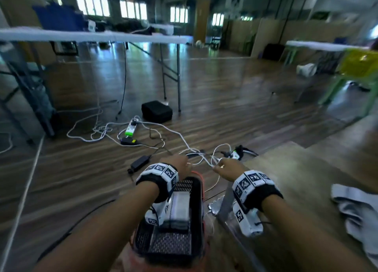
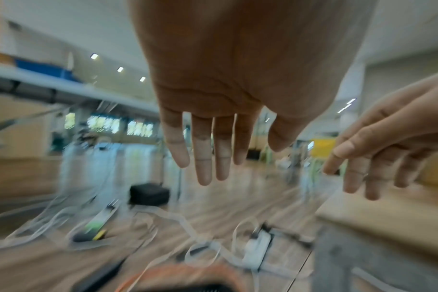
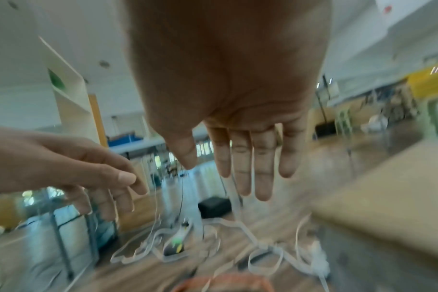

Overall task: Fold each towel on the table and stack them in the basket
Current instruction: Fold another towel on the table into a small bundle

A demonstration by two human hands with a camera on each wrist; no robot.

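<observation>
- Left hand (image 2: 228,83): fingers straight and spread, holding nothing, above the black mesh plastic basket (image 1: 169,245).
- Right hand (image 3: 228,83): fingers extended, empty.
- 1 folded grey towel (image 1: 179,207) lies in the basket.
- 1 crumpled grey towel (image 1: 356,210) lies on the wooden table (image 1: 306,169) at 3 o'clock.

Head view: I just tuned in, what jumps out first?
Both hands are empty with fingers straight, the left hand and right hand stretched forward side by side above the floor cables. Directly beneath the left forearm sits the black mesh basket with a folded towel stack inside. A crumpled grey towel lies unfolded on the wooden table at the right edge.
</observation>
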